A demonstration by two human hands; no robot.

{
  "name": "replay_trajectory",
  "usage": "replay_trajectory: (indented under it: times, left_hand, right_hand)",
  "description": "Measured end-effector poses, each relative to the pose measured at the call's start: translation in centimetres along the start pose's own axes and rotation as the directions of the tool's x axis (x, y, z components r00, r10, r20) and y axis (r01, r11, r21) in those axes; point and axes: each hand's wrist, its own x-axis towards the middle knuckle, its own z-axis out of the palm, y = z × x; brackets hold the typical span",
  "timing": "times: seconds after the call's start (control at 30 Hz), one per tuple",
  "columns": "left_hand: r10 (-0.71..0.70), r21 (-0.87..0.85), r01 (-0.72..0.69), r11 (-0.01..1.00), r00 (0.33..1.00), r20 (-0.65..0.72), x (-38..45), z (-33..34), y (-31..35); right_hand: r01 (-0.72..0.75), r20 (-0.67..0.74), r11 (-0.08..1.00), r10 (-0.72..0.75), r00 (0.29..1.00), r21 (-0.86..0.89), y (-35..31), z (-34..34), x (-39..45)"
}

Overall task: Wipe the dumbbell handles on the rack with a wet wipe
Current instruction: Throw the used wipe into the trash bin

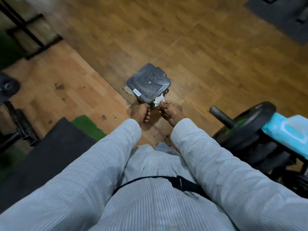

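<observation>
A crumpled white wet wipe (158, 101) is pinched in the fingertips of my right hand (170, 112), right at the near corner of a small black bin (149, 83) that stands on the wooden floor. My left hand (140, 112) is beside it, fingers curled around the bin's near edge. The bin's lid faces up at me, and I cannot tell whether it is lifted. A teal pack of wet wipes (286, 132) lies on gym equipment at the right. Part of a dark dumbbell (7, 87) shows at the left edge. The view is blurred.
A black weight plate (250, 124) on a short bar sticks out at the right. A black metal frame (25, 30) stands at the back left, and a dark mat (283, 15) lies at the back right. A black mat and green turf (86, 125) lie near my left sleeve.
</observation>
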Motion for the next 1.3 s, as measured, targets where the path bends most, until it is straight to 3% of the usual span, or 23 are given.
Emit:
replay_trajectory:
  times: [0.3,0.6,0.97,1.07,1.17,1.3]
  left_hand:
    - [-0.029,-0.053,0.026,0.998,0.997,-0.070,5.6,1.4,9.5]
    - [-0.114,-0.081,0.110,0.991,0.992,-0.046,12.9,1.9,15.2]
    - [-0.240,0.178,0.197,0.964,0.935,0.263,23.6,0.1,25.3]
    - [-0.175,0.214,0.131,0.968,0.963,0.205,25.0,-0.7,26.0]
    - [-0.302,0.304,0.229,0.925,0.928,0.220,27.4,-2.1,26.7]
    - [-0.348,0.359,0.255,0.898,0.909,0.227,29.4,-3.3,26.6]
  right_hand:
    - [-0.015,0.071,1.000,0.015,0.997,0.005,-9.1,5.2,6.1]
    - [-0.018,-0.062,0.995,0.024,0.998,0.097,-13.5,7.0,11.3]
    - [-0.021,-0.299,0.979,0.083,0.951,0.204,-16.8,14.8,16.9]
    - [-0.041,-0.331,0.965,0.129,0.935,0.261,-16.4,16.6,17.6]
    - [-0.046,-0.368,0.955,0.156,0.917,0.292,-15.8,17.9,18.0]
    - [-0.076,-0.375,0.958,0.180,0.909,0.275,-14.7,19.4,18.3]
